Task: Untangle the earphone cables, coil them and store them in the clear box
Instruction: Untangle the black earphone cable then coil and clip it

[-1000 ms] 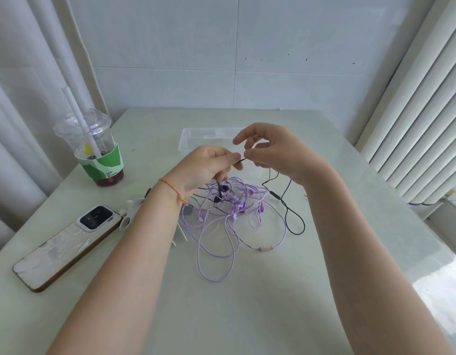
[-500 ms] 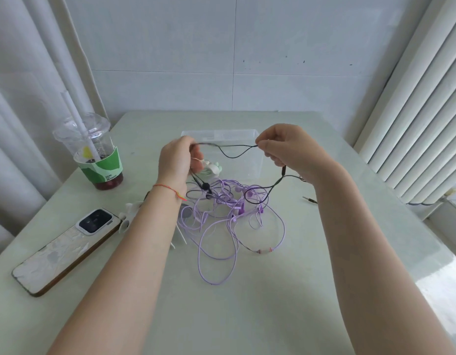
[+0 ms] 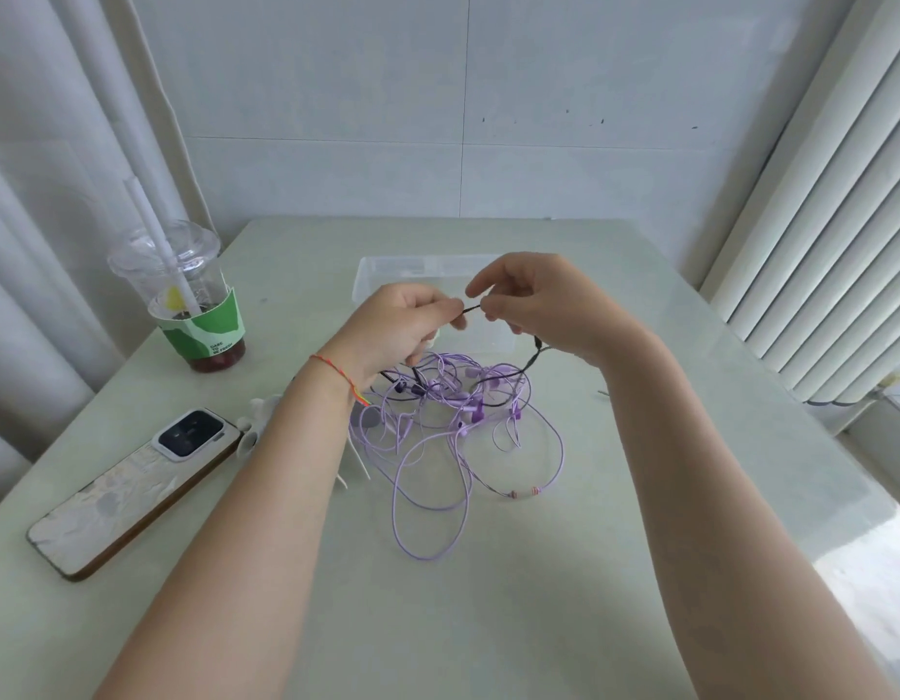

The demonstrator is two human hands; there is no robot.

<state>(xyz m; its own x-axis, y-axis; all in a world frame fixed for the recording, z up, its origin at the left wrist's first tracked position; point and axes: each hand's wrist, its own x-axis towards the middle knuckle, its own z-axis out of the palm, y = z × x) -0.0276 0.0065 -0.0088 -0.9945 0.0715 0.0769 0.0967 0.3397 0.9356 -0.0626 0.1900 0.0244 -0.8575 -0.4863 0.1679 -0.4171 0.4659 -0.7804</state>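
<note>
Above the purple cable tangle, left hand and right hand meet, fingers pinching a black cable; clear box just behind.

One clear box, one phone, one cup, perhaps two cables

Both hands meet above table centre, left hand & right hand just apart. Cable tangle lies below them, box behind, cup & phone left of left hand.
</note>
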